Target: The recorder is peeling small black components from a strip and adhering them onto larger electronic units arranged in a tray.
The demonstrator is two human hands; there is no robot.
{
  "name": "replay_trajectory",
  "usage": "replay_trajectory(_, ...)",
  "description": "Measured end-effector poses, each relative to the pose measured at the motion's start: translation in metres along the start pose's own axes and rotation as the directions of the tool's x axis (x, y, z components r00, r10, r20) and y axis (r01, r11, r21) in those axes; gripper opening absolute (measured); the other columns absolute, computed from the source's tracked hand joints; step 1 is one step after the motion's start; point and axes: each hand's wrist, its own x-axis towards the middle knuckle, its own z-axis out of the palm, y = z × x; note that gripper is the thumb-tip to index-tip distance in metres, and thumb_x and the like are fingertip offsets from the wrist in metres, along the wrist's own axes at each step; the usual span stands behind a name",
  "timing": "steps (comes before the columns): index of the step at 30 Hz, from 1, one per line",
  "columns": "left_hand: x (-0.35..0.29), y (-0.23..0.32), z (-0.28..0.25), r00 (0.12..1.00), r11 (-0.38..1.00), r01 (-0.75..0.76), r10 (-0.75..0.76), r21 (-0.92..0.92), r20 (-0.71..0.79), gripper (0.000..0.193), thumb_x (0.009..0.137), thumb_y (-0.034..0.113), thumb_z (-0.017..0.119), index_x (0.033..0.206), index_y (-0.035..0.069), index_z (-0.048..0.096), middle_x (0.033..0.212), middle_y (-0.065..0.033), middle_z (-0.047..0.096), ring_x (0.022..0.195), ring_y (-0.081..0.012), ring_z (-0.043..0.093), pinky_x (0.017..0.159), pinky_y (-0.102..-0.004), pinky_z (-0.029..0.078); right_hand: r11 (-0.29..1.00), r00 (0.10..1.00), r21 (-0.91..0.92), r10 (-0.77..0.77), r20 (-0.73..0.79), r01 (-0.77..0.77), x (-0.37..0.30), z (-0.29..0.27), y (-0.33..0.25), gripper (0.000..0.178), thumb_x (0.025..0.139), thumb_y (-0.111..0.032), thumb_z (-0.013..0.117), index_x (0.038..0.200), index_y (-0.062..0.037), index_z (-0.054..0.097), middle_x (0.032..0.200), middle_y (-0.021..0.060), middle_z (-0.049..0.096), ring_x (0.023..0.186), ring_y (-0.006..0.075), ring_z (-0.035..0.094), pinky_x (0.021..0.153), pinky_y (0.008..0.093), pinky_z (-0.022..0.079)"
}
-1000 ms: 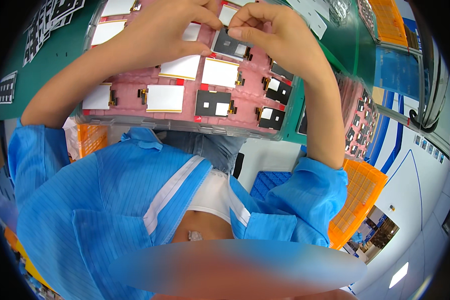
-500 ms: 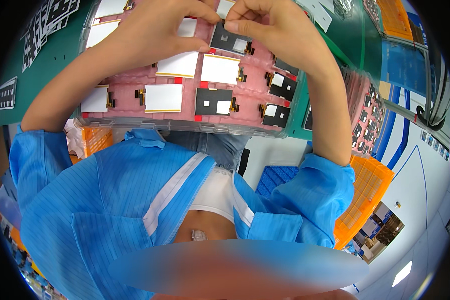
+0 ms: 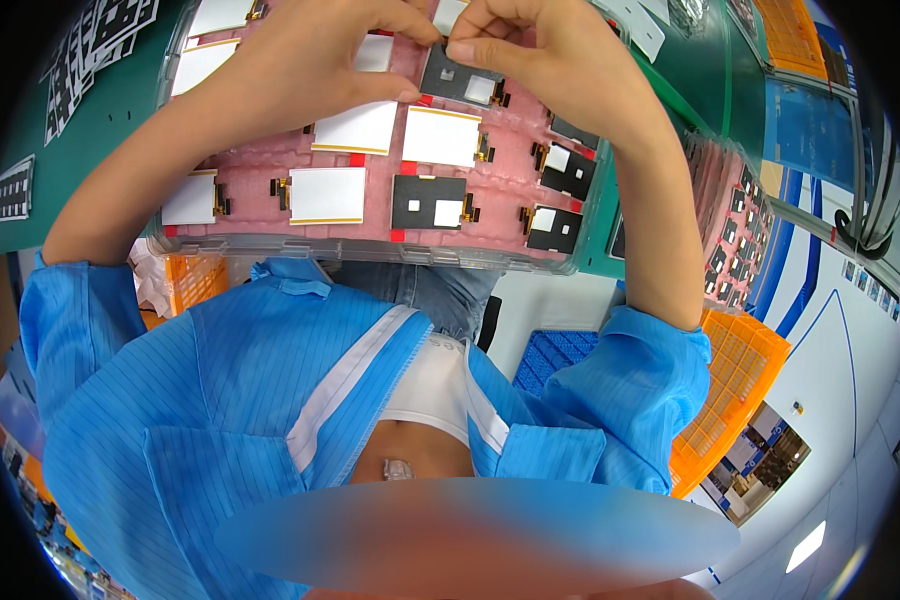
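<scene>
A small flat display panel with a black covering (image 3: 457, 76) lies in the pink tray (image 3: 515, 190) between my hands. My left hand (image 3: 345, 60) is at its left side, thumb and forefinger spread apart, the forefinger tip by the panel's upper left corner and the thumb near a red tab. My right hand (image 3: 540, 45) has thumb and forefinger pinched at the panel's top edge; whatever is between them is hidden. Just below sits a white panel (image 3: 440, 137), and a black-covered panel (image 3: 428, 203) lies nearer to me. Another white panel (image 3: 327, 196) is to its left.
Black die-cut sheets (image 3: 100, 45) lie on the green mat (image 3: 80, 190) at the left. A second pink tray of small panels (image 3: 735, 230) stands at the right. Orange crates (image 3: 730, 400) and a blue basket (image 3: 555, 358) are lower down.
My right thumb and forefinger have shifted very slightly left along the panel's top edge. My left hand stays in place.
</scene>
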Motion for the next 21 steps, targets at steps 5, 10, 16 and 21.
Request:
replay_trajectory(5,0.010,0.024,-0.009,0.906,0.906,0.323,-0.379,0.272,0.188,0.037,0.069,0.012,0.087,0.102,0.004,0.073,0.103,-0.0099,0.064,0.101,-0.0296,0.062,0.086,-0.0383,0.050,0.999,0.999,-0.032,0.044,-0.012,-0.045,-0.004,-0.003,0.001,0.012,0.089,-0.009,0.071,0.089,0.0034,0.070,0.067,0.0048,0.063,0.063,0.0085,0.052,0.059,0.0277,0.044)
replay_trajectory(10,-0.001,-0.016,0.010,0.913,0.894,-0.379,0.319,-0.237,-0.255,0.037,0.069,0.012,0.087,0.102,0.003,0.073,0.103,-0.0101,0.064,0.100,-0.0299,0.062,0.086,-0.0383,0.050,1.000,0.999,0.017,0.008,-0.031,-0.007,-0.003,0.002,0.002,0.010,0.089,-0.007,0.072,0.088,0.0032,0.069,0.066,0.0039,0.061,0.063,0.0085,0.051,0.059,0.0272,0.043)
replay_trajectory(16,0.012,0.039,-0.019,0.911,0.914,0.314,-0.367,0.257,0.191,0.037,0.069,0.013,0.087,0.102,0.003,0.073,0.103,-0.0104,0.065,0.101,-0.0301,0.062,0.086,-0.0387,0.050,1.000,0.999,-0.013,0.004,-0.043,-0.004,-0.003,0.002,0.007,0.009,0.088,-0.006,0.072,0.088,0.0028,0.069,0.066,0.0044,0.061,0.062,0.0095,0.051,0.059,0.0277,0.044)
replay_trajectory(21,0.011,0.039,-0.020,0.910,0.911,0.313,-0.369,0.270,0.190,0.037,0.070,0.013,0.087,0.102,0.003,0.073,0.103,-0.0103,0.065,0.101,-0.0300,0.062,0.086,-0.0387,0.050,0.996,0.996,-0.078,-0.038,-0.077,0.032,-0.003,0.004,0.007,0.009,0.087,-0.006,0.071,0.090,0.0021,0.070,0.066,0.0083,0.062,0.060,0.0125,0.053,0.059,0.0299,0.045)
